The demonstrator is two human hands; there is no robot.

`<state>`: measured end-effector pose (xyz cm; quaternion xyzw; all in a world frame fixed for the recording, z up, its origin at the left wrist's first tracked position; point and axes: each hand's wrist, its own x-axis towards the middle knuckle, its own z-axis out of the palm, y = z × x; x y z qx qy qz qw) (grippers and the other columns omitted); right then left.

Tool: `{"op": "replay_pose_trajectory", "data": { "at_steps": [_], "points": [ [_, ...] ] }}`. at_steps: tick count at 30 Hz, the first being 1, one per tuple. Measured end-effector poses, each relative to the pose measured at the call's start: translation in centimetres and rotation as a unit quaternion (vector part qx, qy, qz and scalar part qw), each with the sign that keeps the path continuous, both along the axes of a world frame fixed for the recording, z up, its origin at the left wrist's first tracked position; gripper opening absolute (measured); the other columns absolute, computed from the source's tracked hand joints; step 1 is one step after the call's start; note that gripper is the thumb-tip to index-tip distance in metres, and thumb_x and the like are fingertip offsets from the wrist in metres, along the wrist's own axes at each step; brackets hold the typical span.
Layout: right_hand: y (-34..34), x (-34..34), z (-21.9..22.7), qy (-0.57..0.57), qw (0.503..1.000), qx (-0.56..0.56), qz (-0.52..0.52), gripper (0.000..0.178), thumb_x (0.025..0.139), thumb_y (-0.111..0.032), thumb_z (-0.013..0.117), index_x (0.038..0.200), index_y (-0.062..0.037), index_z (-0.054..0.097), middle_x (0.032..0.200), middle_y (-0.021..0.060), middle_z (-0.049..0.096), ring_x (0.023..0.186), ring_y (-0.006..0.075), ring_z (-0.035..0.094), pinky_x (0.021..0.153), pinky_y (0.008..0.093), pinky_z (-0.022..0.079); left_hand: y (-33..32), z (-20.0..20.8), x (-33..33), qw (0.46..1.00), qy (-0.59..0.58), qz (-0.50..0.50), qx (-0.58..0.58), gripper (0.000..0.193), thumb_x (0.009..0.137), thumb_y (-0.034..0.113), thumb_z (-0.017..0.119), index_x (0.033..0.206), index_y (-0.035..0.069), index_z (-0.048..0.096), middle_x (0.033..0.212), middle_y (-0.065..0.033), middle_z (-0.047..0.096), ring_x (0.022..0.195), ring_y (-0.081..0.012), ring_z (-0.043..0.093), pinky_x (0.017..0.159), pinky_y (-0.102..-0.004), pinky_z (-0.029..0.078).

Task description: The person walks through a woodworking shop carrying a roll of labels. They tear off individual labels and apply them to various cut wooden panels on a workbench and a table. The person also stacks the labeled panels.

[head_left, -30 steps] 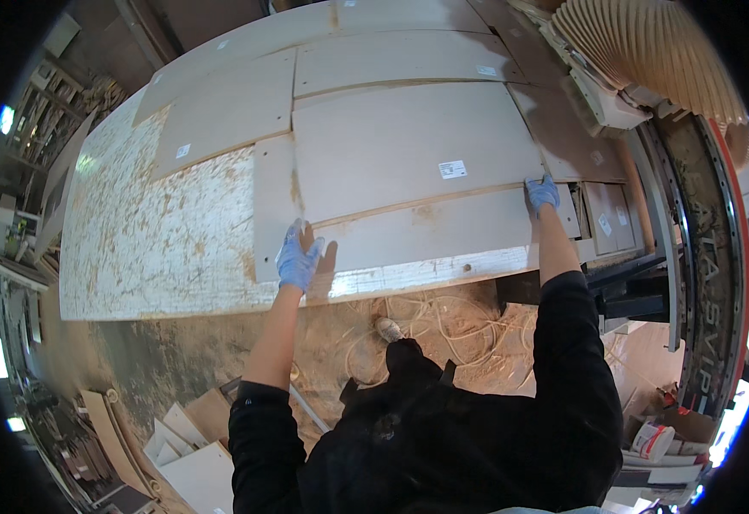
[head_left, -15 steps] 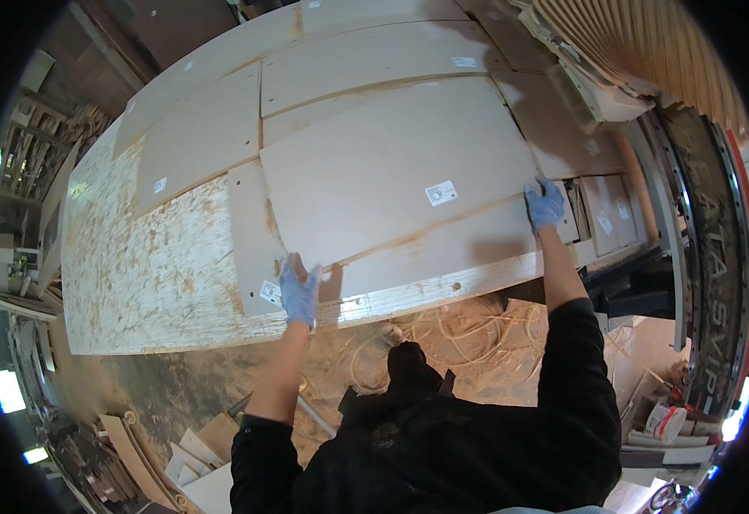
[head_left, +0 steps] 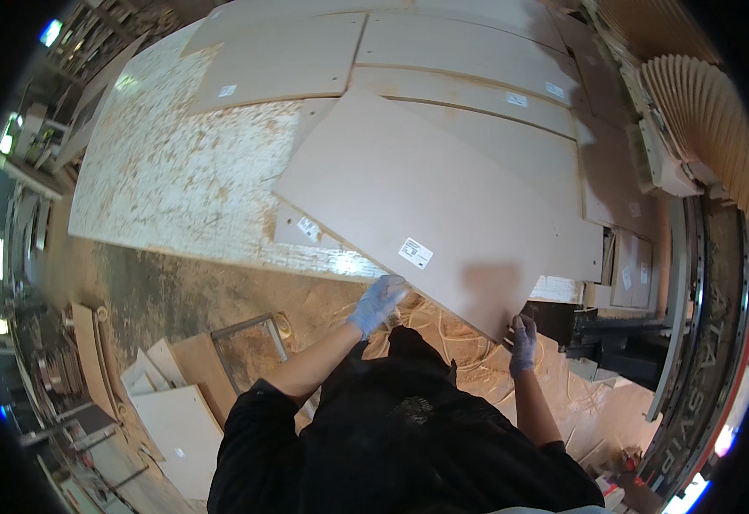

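Note:
A large pale flat panel [head_left: 443, 201] with a white label lies slanted over other cut panels, its near corner jutting past the table's front edge. My left hand [head_left: 378, 304], in a thin blue glove, grips the panel's near long edge, left of that corner. At the corner itself my right hand [head_left: 522, 343], also gloved, has its fingers around the edge. Below the slanted panel, a narrow labelled strip [head_left: 293, 230] sticks out on the left. Fingers under the panel are partly hidden.
More cut panels [head_left: 468, 47] cover the far part of the scarred white table [head_left: 169, 180]. On the right stand a machine rail [head_left: 717, 343] and a tan pleated bellows [head_left: 691, 111]. Offcuts [head_left: 182, 437] and a metal frame [head_left: 250, 338] lie on the dusty floor at lower left.
The labelled panel has been turned and drawn toward me, from lying square among the others to overhanging the front edge. Both my hands came nearer and closer together, and the view shifted.

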<state>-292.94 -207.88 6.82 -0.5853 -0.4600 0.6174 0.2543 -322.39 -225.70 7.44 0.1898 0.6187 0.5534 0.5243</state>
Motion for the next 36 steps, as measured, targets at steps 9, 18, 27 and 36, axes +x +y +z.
{"op": "replay_pose_trajectory", "data": {
  "at_steps": [9, 18, 27, 36],
  "points": [
    [-1.5, -2.1, 4.7, 0.249, 0.933, -0.14, 0.221, 0.058, 0.079, -0.035, 0.065, 0.124, -0.0046, 0.044, 0.11, 0.0071, 0.055, 0.106, 0.0225, 0.051, 0.091, 0.0361, 0.042, 2.5, 0.2, 2.3, 0.888, -0.281, 0.357, 0.066, 0.039, 0.083, 0.035, 0.059, 0.109, 0.007, 0.052, 0.103, -0.0063, 0.058, 0.093, -0.0182, 0.058, 0.08, -0.0305, 0.049],
    [-4.0, 4.2, 3.0, 0.05, 0.9, -0.014, 0.432, 0.054, 0.08, -0.032, 0.061, 0.121, 0.0003, 0.046, 0.116, 0.0108, 0.051, 0.104, 0.0208, 0.049, 0.09, 0.0362, 0.039, -4.8, 3.0, 5.6, 0.91, -0.068, 0.373, 0.167, 0.038, 0.079, 0.021, 0.068, 0.109, 0.0, 0.057, 0.099, -0.0088, 0.062, 0.091, -0.0155, 0.057, 0.076, -0.0304, 0.048],
    [-9.7, -13.0, 5.1, 0.264, 0.783, -0.273, 0.493, 0.062, 0.078, -0.027, 0.06, 0.13, -0.0019, 0.037, 0.12, 0.0135, 0.05, 0.111, 0.026, 0.049, 0.094, 0.0401, 0.041, -22.4, 3.6, 9.0, 0.75, -0.043, 0.629, 0.199, 0.041, 0.078, 0.025, 0.069, 0.106, -0.001, 0.057, 0.096, -0.0085, 0.062, 0.088, -0.0176, 0.059, 0.076, -0.029, 0.049],
    [-33.5, -23.2, 1.7, 0.197, 0.643, -0.388, 0.631, 0.062, 0.072, -0.014, 0.067, 0.128, -0.0026, 0.04, 0.118, 0.013, 0.052, 0.107, 0.0248, 0.052, 0.09, 0.0392, 0.046, -48.9, -2.5, 12.1, 0.639, -0.001, 0.758, 0.132, 0.047, 0.077, 0.042, 0.063, 0.107, 0.007, 0.054, 0.1, -0.0042, 0.057, 0.087, -0.0162, 0.056, 0.076, -0.0343, 0.048]
  ]
}}
